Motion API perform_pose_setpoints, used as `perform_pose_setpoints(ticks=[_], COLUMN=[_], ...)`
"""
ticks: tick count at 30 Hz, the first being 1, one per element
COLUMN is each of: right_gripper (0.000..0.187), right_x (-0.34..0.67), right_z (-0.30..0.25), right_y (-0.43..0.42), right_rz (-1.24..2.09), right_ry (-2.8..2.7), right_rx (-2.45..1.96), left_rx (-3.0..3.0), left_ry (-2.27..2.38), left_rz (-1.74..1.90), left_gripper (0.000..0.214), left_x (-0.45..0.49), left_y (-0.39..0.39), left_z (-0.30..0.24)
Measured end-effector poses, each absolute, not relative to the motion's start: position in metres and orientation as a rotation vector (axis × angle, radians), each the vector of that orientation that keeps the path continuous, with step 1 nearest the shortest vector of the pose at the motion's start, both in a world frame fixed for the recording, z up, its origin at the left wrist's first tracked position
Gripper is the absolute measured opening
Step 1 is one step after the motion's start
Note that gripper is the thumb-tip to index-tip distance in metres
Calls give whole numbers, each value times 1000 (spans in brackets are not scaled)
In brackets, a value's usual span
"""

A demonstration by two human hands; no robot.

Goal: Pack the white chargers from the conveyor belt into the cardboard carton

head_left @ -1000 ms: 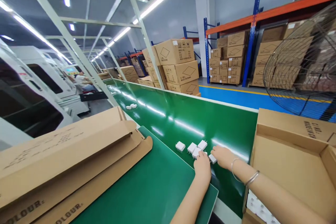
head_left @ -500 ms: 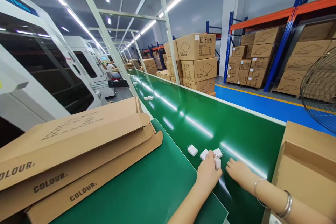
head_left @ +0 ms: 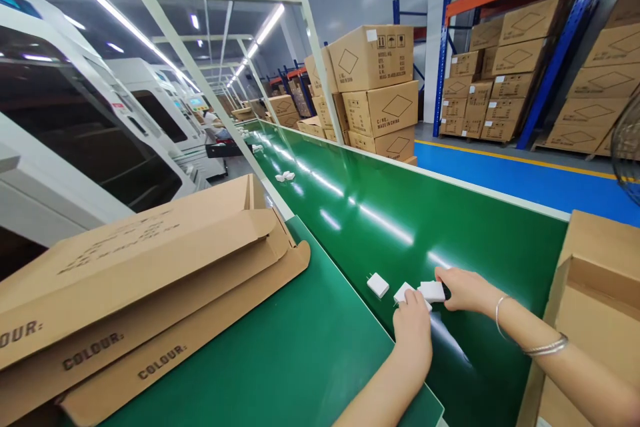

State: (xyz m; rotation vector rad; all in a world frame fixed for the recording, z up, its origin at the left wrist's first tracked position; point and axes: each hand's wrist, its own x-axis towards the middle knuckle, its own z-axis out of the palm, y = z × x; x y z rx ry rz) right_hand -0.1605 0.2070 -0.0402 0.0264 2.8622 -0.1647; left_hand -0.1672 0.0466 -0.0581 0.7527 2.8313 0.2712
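Note:
Several white plug-in chargers lie close together on the green conveyor belt (head_left: 380,233). My left hand (head_left: 413,330) is closed, its fingers curled over a charger whose edge shows beside the fingertips. Just beyond those fingers sits another charger (head_left: 402,291), partly covered. My right hand (head_left: 467,288) pinches a white charger (head_left: 431,291) by its right end, low over the belt. To the left, a separate charger (head_left: 378,285) rests with its metal prongs pointing away. Bracelets circle my right wrist.
Flattened cartons (head_left: 165,267) are stacked on the green side table (head_left: 280,347) at left. An open cardboard box (head_left: 595,320) stands at the right. More chargers (head_left: 285,176) lie farther up the belt. Stacked cartons (head_left: 383,110) stand behind the belt, machines (head_left: 90,127) at left.
My right hand has moved forward and left to the group and taken hold of a charger. My left hand has turned, its fingers now lower over the charger. The view has shifted slightly.

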Motion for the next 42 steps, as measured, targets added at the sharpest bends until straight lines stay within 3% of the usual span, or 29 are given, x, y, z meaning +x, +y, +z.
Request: perform_pose_setpoints(ticks=[5, 10, 15, 21, 28, 42], right_gripper=[28, 18, 25, 41, 38, 38], right_x=[-170, -161, -94, 18, 71, 88], right_z=[-42, -35, -8, -7, 8, -8], right_y=[190, 189, 214, 205, 155, 156], right_rz=[-82, -224, -707, -1436, -1861, -1808], right_ry=[2818, 2864, 3024, 3150, 3151, 3249], right_rx=[14, 36, 51, 6, 132, -26], left_rx=[721, 782, 996, 1265, 1371, 1397], left_ry=[2798, 2668, 2425, 1576, 1261, 1247], left_rz=[286, 448, 816, 1615, 1763, 1747], left_gripper=[33, 33, 45, 39, 38, 41], left_x=[-182, -203, -189, -127, -85, -67], left_y=[51, 38, 31, 20, 15, 11], left_z=[-58, -55, -26, 24, 35, 35])
